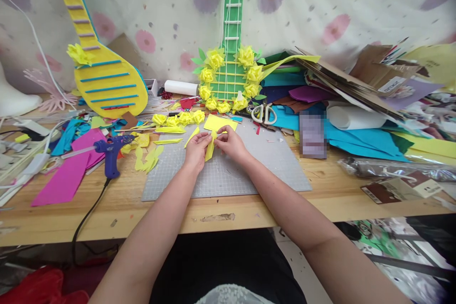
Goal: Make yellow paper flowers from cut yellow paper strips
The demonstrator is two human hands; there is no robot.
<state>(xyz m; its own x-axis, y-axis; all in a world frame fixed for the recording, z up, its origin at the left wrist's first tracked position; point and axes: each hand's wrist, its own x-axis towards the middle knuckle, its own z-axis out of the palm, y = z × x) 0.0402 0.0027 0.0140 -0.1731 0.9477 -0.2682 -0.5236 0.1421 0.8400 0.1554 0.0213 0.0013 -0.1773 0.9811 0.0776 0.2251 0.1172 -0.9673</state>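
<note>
Between my two hands, just over the grey cutting mat, is a strip of yellow paper. My left hand pinches the strip from the left side. At its upper right, the fingers of my right hand are closed on the same strip. Behind my hands lies a square yellow sheet. Folded yellow strips rest on the mat to the left. Finished yellow paper flowers form a row at the mat's back left.
A blue glue gun stands at left beside magenta sheets. Scissors lie behind the mat. A green paper guitar with yellow flowers and a yellow paper instrument lean at the back. Cardboard and blue paper pile up at right.
</note>
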